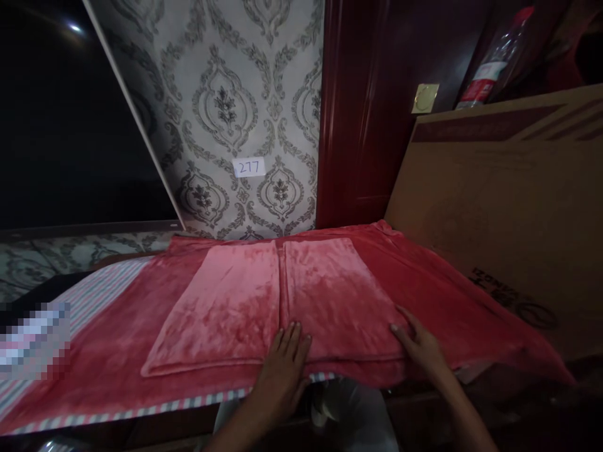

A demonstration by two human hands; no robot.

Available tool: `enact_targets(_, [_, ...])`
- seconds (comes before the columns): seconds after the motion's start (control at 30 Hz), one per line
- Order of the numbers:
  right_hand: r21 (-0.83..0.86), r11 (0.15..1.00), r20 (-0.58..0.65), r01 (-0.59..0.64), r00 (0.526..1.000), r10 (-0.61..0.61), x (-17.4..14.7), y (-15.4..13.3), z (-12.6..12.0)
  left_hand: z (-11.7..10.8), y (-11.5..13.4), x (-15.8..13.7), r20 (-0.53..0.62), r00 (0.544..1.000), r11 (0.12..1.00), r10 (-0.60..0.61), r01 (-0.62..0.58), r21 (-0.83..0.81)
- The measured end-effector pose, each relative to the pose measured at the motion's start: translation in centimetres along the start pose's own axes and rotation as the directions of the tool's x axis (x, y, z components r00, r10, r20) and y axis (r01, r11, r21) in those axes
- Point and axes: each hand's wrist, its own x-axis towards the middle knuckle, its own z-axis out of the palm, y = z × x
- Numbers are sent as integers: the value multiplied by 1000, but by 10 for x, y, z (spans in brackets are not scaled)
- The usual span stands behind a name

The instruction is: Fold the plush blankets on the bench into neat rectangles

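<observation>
A pink plush blanket (235, 301) lies folded into two side-by-side panels, with a narrow gap running between them. Under it spreads a larger red plush cloth (424, 276). My left hand (285, 358) rests palm down at the front end of the gap, its fingers stretched over the fabric. At the right edge of the folded blanket is my right hand (419, 342), its thumb and forefinger apart and touching the fabric; its other fingers are mostly hidden.
A striped cloth (101, 282) shows beneath the red one. A dark screen (80, 119) stands at left. On the right are a large cardboard box (499, 207) and a plastic bottle (490, 69). A paper marked 277 (249, 167) is on the patterned wall.
</observation>
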Motion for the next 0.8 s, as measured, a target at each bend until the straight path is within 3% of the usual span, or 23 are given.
enact_targets(0.2, [274,957,67,-93,995,77,5,-26,3,-33,-4,5,-48,999,988,7,-14,-154])
enact_targets(0.27, [429,882,106,-193,981,163,9,-39,7,-39,-7,11,-80,996,984,-33,19,-179])
enact_targets(0.33, [570,780,134,-260,965,224,17,-58,12,-40,-10,15,-30,998,978,-54,47,-204])
enact_targets(0.4, [643,728,123,-237,971,207,29,-89,19,-41,-11,17,62,995,962,-76,90,-256])
enact_targets(0.5, [631,775,58,-32,998,-6,47,-160,32,-50,-14,16,90,991,884,-97,128,-450])
enact_targets(0.57, [576,805,50,142,977,-208,52,-220,46,-64,-21,13,92,988,738,-127,156,-657])
enact_targets(0.67, [554,798,182,238,901,-395,37,-313,81,-94,-43,5,89,947,365,-309,204,-908])
enact_targets(0.73, [549,795,342,258,799,-495,12,-364,115,-115,-66,-6,50,855,109,-517,124,-986])
enact_targets(0.8, [542,755,360,370,710,-606,-17,-397,152,-133,-90,-22,48,714,-62,-699,6,-998])
